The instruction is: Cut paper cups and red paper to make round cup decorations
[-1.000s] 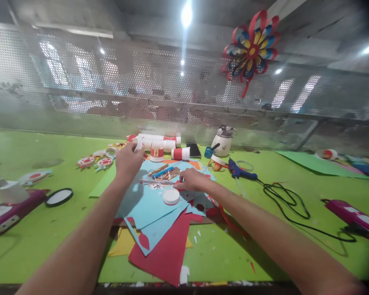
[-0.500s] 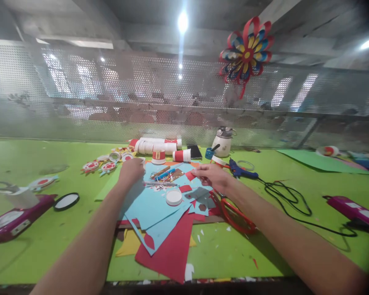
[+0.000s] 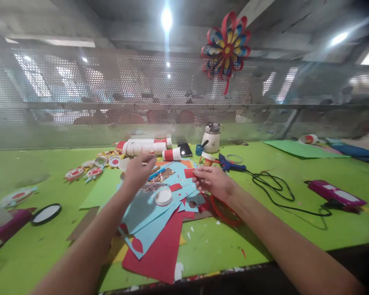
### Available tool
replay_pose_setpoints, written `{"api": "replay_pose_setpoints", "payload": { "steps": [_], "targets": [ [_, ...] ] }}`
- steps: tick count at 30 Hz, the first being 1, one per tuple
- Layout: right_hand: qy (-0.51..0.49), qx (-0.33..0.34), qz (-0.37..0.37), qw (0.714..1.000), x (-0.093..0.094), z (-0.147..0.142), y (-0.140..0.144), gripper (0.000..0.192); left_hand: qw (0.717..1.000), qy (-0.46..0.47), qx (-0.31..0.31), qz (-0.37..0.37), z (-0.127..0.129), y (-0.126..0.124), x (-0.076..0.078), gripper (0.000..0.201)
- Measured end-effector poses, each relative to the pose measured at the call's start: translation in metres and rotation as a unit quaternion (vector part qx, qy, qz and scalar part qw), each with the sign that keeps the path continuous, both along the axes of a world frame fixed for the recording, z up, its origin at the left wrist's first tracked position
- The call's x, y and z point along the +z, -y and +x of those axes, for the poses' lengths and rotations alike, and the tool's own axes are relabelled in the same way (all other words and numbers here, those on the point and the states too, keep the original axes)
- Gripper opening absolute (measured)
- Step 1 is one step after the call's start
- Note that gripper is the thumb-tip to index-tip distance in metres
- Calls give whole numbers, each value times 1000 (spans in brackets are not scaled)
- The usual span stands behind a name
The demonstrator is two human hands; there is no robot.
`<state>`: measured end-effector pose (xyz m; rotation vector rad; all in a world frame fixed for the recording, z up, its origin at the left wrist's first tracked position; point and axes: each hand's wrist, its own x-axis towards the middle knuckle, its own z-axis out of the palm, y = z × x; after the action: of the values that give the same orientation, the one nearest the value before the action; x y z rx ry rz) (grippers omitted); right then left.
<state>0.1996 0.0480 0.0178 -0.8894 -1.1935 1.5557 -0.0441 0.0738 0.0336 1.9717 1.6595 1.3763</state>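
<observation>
Red paper piece (image 3: 189, 173), pinched in your right hand (image 3: 217, 182), may bend if you squeeze hard; whether your left hand (image 3: 137, 169) grips anything, I cannot tell.

A green tabletop (image 3: 273, 229) carries a pale bottle (image 3: 211, 140), a blue glue gun (image 3: 232, 164) and a purple power strip (image 3: 335, 193). Overlapping paper sheets (image 3: 155, 254) lie toward its front edge.
</observation>
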Motion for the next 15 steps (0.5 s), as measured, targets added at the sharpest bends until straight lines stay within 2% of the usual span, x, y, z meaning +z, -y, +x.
{"api": "replay_pose_setpoints", "payload": {
  "steps": [1,3,5,6,11,15],
  "targets": [
    [-12,-4,4,1000,0,-3,3,24,994,60,-76,-51,13,8,-1,34],
    [-35,-13,13,999,0,-8,10,24,952,161,-203,-164,37,24,-4,37],
    [-54,-26,21,998,0,-14,17,23,910,244,-258,-216,52,37,-9,34],
    [-61,-33,25,997,-1,-16,19,22,894,277,-271,-224,57,41,-10,32],
    [-83,-77,42,993,-4,-25,27,21,857,369,-293,-210,62,50,-12,21],
    [-64,-83,59,993,-6,-26,29,21,861,370,-278,-209,63,48,-17,16]
  ]
}}
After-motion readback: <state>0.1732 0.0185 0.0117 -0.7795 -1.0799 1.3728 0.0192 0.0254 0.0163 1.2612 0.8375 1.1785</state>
